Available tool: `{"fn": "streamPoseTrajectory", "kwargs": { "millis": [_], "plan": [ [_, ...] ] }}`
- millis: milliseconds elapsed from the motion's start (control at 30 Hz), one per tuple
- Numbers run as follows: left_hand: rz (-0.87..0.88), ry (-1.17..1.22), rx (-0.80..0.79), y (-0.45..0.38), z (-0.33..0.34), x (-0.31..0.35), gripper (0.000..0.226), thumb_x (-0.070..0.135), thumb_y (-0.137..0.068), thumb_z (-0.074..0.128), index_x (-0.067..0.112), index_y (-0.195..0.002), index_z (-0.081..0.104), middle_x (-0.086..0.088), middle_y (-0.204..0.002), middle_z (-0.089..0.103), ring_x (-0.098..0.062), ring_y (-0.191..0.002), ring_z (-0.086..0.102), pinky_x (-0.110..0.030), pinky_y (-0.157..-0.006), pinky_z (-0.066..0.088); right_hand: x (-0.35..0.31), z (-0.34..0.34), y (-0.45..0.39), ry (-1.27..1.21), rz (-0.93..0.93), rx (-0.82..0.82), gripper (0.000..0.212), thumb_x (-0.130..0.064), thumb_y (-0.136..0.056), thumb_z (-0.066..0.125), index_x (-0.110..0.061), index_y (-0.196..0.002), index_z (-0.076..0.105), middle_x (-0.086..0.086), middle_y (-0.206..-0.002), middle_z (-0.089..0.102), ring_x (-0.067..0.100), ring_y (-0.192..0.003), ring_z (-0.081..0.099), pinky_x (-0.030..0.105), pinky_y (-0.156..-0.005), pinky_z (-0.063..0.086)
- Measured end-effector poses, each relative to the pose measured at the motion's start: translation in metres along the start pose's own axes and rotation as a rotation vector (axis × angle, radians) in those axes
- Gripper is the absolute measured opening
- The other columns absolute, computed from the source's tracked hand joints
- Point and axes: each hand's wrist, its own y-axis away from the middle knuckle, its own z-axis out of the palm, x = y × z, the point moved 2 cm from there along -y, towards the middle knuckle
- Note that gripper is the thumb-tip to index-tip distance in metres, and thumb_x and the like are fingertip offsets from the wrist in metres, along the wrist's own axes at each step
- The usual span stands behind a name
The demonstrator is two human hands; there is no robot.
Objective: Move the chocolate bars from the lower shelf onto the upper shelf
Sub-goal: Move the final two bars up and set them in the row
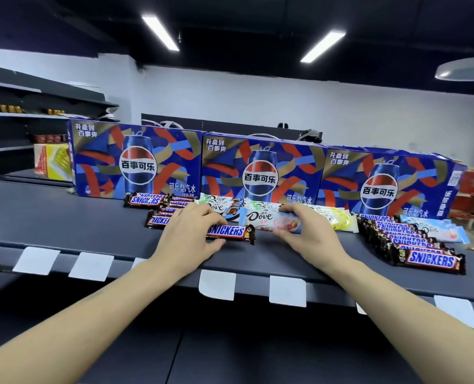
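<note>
We have both hands up on the dark grey metal upper shelf (64,217), each with a bar under it. Our left hand (187,234) lies over a brown, glossy Snickers bar (228,232), fingers curled along its far edge and thumb at its near edge, so it holds the bar with the wrapper's free end sticking out past the fingertips toward our right hand. Our right hand (307,231) pinches a pale pink-and-white Dove bar (269,220) between fingers on the far side and thumb on the near side. Both bars run left to right, across the line of our fingers, and nearly meet between the hands. Beyond the left fingertips sits a stack of more Snickers bars (158,209); out past the right hand lies a long row of Snickers (413,245). Blue Pepsi cartons (136,162) stand behind everything. We judge the move at hand is letting go, each hand opening and drawing back toward us. The lower shelf is too dark to tell what is left there.
</note>
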Motion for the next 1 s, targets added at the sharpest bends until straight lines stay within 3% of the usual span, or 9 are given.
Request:
{"fn": "streamPoseTrajectory", "kwargs": {
  "millis": [233,600,900,1000],
  "plan": [
    [-0.006,-0.004,-0.007,-0.010,0.007,-0.025,0.030,0.041,-0.077,0.072,0.030,-0.105,0.068,0.011,-0.097,0.059,-0.014,-0.097,0.051,-0.034,-0.087,0.043,-0.013,0.028,-0.035,-0.001,-0.026,-0.025,0.041,-0.043,-0.081,0.074,-0.030,-0.115,0.056,-0.017,-0.110,0.061,0.005,-0.101,0.057,0.023,-0.081,0.046],
    [-0.031,-0.067,-0.007,-0.007,-0.014,-0.071,0.034,0.043,-0.077,0.073,0.030,-0.107,0.068,0.011,-0.099,0.060,-0.015,-0.096,0.051,-0.032,-0.086,0.042,-0.038,0.049,-0.068,-0.024,-0.058,-0.046,0.040,-0.044,-0.082,0.072,-0.027,-0.114,0.055,-0.014,-0.108,0.063,0.010,-0.096,0.059,0.030,-0.079,0.049],
    [-0.191,-0.175,0.003,0.005,-0.048,-0.151,0.039,0.042,-0.078,0.074,0.030,-0.114,0.067,0.008,-0.106,0.062,-0.016,-0.097,0.050,-0.034,-0.088,0.041,-0.111,0.103,-0.107,-0.078,-0.110,-0.137,0.038,-0.049,-0.084,0.068,-0.032,-0.114,0.051,-0.018,-0.107,0.061,-0.010,-0.073,0.055,0.014,-0.063,0.038],
    [-0.209,-0.203,-0.015,0.007,-0.051,-0.174,0.040,0.042,-0.079,0.072,0.030,-0.116,0.066,0.008,-0.110,0.062,-0.016,-0.099,0.051,-0.034,-0.090,0.041,-0.121,0.119,-0.115,-0.076,-0.097,-0.158,0.037,-0.051,-0.084,0.067,-0.033,-0.112,0.050,-0.018,-0.106,0.062,-0.011,-0.073,0.054,0.023,-0.067,0.042]
  ]
}}
